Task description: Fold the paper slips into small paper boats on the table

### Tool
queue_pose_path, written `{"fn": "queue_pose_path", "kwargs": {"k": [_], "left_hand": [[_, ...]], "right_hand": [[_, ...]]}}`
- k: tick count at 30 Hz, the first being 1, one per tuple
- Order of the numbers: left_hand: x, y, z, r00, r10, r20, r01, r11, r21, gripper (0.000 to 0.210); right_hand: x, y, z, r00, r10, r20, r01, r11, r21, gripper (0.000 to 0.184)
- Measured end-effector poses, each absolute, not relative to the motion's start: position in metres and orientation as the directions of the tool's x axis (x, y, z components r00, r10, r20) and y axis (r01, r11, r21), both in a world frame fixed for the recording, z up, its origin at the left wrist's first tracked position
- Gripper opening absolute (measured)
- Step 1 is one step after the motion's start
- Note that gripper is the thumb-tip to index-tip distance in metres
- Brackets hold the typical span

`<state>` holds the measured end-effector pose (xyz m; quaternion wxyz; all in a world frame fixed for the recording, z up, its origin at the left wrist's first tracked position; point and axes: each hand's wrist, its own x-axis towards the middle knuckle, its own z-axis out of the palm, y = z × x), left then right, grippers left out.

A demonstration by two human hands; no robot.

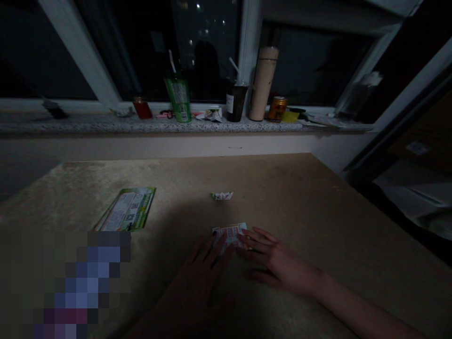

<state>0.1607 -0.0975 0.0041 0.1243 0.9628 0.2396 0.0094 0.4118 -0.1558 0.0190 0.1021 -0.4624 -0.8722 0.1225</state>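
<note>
A small printed sheet of paper [231,230] lies flat on the table in front of me. My left hand [201,270] rests over its left part, fingers stretched out and in shadow. From the right, my right hand [273,259] reaches onto the sheet's right edge with its fingers spread. Both hands cover the lower part of the paper. Beyond it sits a small folded paper piece [222,196] with printed sides and a green end.
Green-and-white printed leaflets [129,209] lie at the left of the table [282,188]. Along the windowsill [116,125] stand a green cup [180,99] with a straw, a dark cup [236,101], a tall beige flask [263,84], a gold can [277,109] and a red jar [142,108].
</note>
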Motion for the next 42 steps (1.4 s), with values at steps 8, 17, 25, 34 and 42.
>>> {"fn": "queue_pose_path", "kwargs": {"k": [8,17,25,34,42], "left_hand": [[0.158,-0.091,0.011,0.922,0.387,-0.004,0.381,-0.906,0.183,0.072],[0.151,-0.112,0.001,0.893,0.434,0.120,0.429,-0.901,0.062,0.068],[0.142,-0.108,-0.001,0.884,0.446,0.140,0.452,-0.892,-0.020,0.061],[0.135,-0.112,-0.001,0.865,0.477,0.158,0.487,-0.873,-0.034,0.062],[0.128,-0.112,0.001,0.856,0.494,0.155,0.500,-0.866,-0.004,0.074]], "right_hand": [[0.410,-0.159,0.013,-0.513,0.853,0.091,0.790,0.511,-0.337,0.048],[0.410,-0.160,0.015,-0.487,0.867,0.104,0.807,0.492,-0.328,0.042],[0.410,-0.160,0.016,-0.483,0.865,0.137,0.810,0.501,-0.305,0.041],[0.412,-0.159,0.014,-0.494,0.858,0.142,0.802,0.513,-0.307,0.041],[0.413,-0.158,0.013,-0.498,0.853,0.156,0.795,0.521,-0.310,0.039]]}}
